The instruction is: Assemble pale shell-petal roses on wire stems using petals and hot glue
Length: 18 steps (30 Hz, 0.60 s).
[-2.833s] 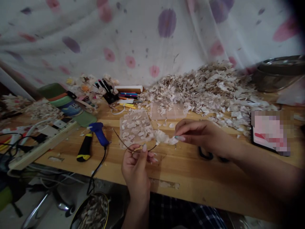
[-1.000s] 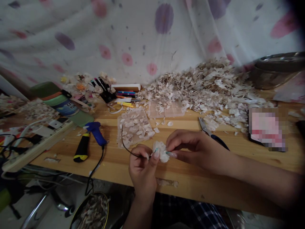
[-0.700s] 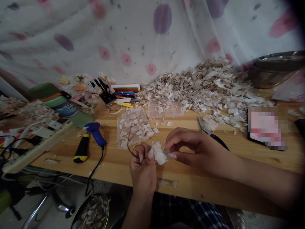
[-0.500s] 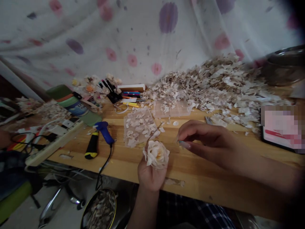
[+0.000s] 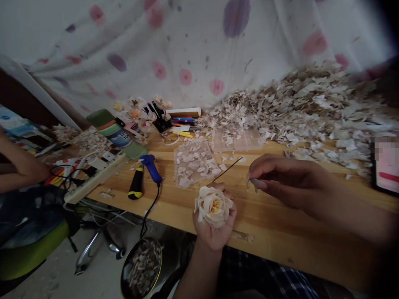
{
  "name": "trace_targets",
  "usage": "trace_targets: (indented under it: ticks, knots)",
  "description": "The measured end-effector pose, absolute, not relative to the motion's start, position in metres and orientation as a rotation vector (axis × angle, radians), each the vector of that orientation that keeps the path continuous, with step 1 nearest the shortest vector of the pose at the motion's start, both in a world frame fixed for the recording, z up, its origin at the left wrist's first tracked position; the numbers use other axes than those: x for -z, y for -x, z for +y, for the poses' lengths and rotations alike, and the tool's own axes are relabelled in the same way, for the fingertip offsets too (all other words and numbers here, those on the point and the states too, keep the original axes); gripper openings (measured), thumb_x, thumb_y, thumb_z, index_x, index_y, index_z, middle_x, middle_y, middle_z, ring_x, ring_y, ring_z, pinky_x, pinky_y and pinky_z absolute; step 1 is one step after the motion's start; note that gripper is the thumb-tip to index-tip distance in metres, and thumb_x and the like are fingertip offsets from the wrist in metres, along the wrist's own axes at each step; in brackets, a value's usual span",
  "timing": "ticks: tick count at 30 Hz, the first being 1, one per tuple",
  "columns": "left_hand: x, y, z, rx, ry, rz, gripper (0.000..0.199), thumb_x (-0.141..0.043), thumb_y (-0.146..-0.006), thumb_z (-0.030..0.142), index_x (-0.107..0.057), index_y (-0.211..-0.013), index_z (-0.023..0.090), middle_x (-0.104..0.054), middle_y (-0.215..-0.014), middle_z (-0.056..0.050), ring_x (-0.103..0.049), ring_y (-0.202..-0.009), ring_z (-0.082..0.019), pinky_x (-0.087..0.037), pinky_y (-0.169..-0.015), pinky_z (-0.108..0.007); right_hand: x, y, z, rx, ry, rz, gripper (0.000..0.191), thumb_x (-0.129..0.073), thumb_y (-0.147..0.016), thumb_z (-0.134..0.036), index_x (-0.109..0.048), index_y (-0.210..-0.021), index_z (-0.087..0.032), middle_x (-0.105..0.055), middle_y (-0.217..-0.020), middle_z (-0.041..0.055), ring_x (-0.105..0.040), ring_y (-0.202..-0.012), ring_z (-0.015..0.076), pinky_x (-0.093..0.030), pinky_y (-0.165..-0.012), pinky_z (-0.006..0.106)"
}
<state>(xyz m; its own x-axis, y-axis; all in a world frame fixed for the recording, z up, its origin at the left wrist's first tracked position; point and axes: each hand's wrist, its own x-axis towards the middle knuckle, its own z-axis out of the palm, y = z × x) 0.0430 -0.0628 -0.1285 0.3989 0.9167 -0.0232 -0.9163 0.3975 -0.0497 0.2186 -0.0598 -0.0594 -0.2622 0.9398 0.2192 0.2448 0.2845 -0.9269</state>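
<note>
A cream artificial flower [image 5: 215,205] with layered petals and a yellow centre rests in my left hand [image 5: 209,238], whose fingers curl round its base. Its thin dark stem [image 5: 229,169] slants out behind it, up and to the right. To the right, my right hand [image 5: 286,178] hovers over the table, thumb and fingertips pinched together. Something small and pale may be between them, though it blends with the nails. Beyond my hands lie a clear plastic tray [image 5: 186,182] of loose pale petals and a second clear tray [image 5: 238,146] with scattered pieces.
A heap of pale flakes [image 5: 311,104] covers the back right, near a phone [image 5: 388,166]. Leftward lie a blue glue gun [image 5: 151,168], a black-and-yellow handle [image 5: 136,182], a green bottle [image 5: 120,135] and a power strip [image 5: 93,174]. A bin [image 5: 141,268] stands below; another person's arm [image 5: 21,166] shows at left.
The flower has turned in my left hand, so its yellow centre faces me more and its stem leans further right. My right hand stays pinched. The view has swung left, showing another person's arm.
</note>
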Motion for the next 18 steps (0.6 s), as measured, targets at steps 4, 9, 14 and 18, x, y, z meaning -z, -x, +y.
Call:
trace_targets:
  ticks: [4, 9, 14, 18]
  knots:
    - [0.125, -0.044, -0.061, -1.208, 0.068, 0.025, 0.027, -0.077, -0.064, 0.01, -0.052, -0.071, 0.017, -0.056, -0.066, 0.007, -0.056, -0.057, -0.004, -0.046, -0.055, -0.011, 0.059, -0.218, -0.059, -1.042, 1.115, -1.697, 0.019, -0.065, -0.083, -0.041, -0.067, -0.082, -0.021, -0.064, -0.085, 0.0013, -0.059, -0.076, 0.0115, -0.048, -0.067, 0.02]
    - [0.127, -0.044, -0.061, -1.243, -0.005, 0.087, 0.025, -0.079, -0.064, 0.015, -0.055, -0.07, 0.018, -0.056, -0.066, 0.007, -0.054, -0.056, -0.002, -0.044, -0.055, -0.01, 0.066, -0.221, -0.057, -1.043, 1.051, -1.699, 0.017, -0.066, -0.083, -0.039, -0.068, -0.086, -0.023, -0.064, -0.088, 0.0016, -0.06, -0.081, 0.0124, -0.049, -0.072, 0.021]
    - [0.14, -0.034, -0.056, -1.409, -0.312, 0.414, 0.029, -0.086, -0.054, 0.033, -0.065, -0.069, 0.021, -0.062, -0.07, 0.003, -0.058, -0.073, -0.011, -0.047, -0.071, -0.021, 0.07, -0.222, -0.057, -0.995, 1.043, -1.732, 0.015, -0.065, -0.084, -0.036, -0.067, -0.087, -0.022, -0.064, -0.089, 0.0037, -0.061, -0.082, 0.0142, -0.051, -0.07, 0.023]
    - [0.138, -0.028, -0.054, -1.416, -0.361, 0.451, 0.027, -0.086, -0.055, 0.034, -0.065, -0.068, 0.021, -0.062, -0.068, 0.002, -0.058, -0.074, -0.012, -0.046, -0.07, -0.023, 0.067, -0.217, -0.063, -0.819, 0.928, -1.872, 0.008, -0.06, -0.087, -0.025, -0.065, -0.091, -0.021, -0.063, -0.092, 0.0038, -0.061, -0.083, 0.0128, -0.052, -0.073, 0.022]
